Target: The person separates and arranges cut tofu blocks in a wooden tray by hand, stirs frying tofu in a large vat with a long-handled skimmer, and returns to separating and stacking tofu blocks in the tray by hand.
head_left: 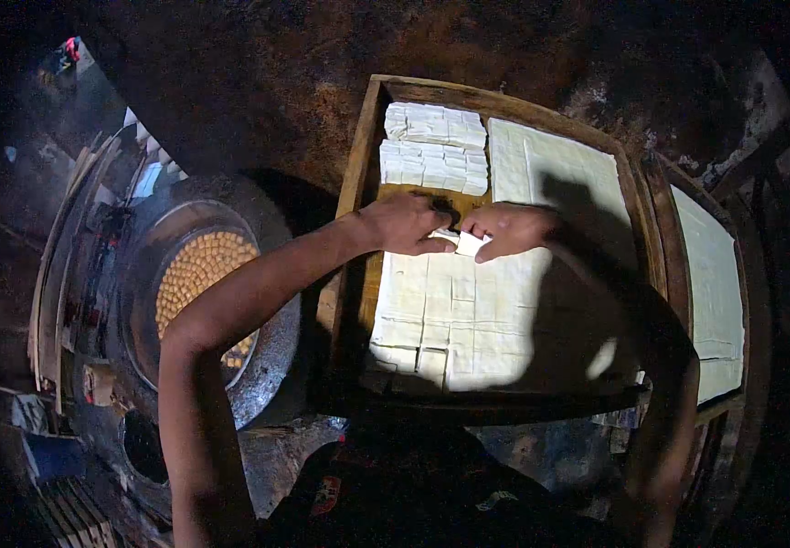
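A wooden tray holds a white slab scored into squares. At the slab's upper edge, my left hand has its fingers closed around a small white piece. Close beside it on the right, my right hand pinches another white block between thumb and fingers. Behind my hands, cut white blocks stand in two stacked rows at the tray's back left. To their right lies a further white slab, partly in shadow.
At the left, a large round pan holds many golden-brown cubes. A second wooden tray with a white slab stands at the right. Wooden slats lean at the far left, near a dark round opening.
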`<control>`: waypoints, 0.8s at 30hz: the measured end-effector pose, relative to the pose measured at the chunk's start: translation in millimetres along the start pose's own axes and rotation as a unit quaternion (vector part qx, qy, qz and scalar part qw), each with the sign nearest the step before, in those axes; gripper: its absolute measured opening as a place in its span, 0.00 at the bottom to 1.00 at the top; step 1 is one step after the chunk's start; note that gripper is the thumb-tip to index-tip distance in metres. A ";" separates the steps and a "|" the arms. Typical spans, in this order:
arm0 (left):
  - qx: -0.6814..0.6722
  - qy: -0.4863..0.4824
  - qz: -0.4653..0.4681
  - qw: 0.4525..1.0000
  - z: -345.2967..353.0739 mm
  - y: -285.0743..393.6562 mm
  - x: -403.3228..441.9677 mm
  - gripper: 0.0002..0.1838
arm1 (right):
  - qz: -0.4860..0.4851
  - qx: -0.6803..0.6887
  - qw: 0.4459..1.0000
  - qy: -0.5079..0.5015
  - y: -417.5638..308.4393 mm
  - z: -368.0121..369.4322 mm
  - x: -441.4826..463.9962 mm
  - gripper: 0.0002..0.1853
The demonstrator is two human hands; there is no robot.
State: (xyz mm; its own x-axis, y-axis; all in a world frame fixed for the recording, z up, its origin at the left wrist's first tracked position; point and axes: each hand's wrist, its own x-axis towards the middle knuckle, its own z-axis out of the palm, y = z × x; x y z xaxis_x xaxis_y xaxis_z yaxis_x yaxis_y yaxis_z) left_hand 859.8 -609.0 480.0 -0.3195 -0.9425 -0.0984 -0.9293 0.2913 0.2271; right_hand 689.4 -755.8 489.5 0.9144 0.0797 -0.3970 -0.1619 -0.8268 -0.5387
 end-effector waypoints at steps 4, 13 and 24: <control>0.006 0.073 0.041 0.996 13.4 -8.1 0.1 0.27 | 0.080 0.066 0.993 -0.050 -8.1 -3.7 -4.3 0.26; 0.027 0.070 0.046 0.996 9.1 -4.5 -5.0 0.26 | -0.057 -0.084 0.993 0.056 8.9 9.8 -14.4 0.25; 0.045 0.105 0.066 0.991 16.2 -4.8 -1.5 0.24 | -0.032 -0.095 0.994 0.033 12.2 12.2 -4.9 0.23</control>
State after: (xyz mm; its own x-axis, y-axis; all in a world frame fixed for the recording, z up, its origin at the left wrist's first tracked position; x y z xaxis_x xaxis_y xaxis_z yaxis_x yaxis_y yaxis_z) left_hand 861.8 -606.4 463.4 -0.4029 -0.9056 0.1324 -0.8976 0.4192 0.1360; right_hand 678.4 -759.5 475.8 0.9442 0.1030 -0.3129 -0.0361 -0.9118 -0.4091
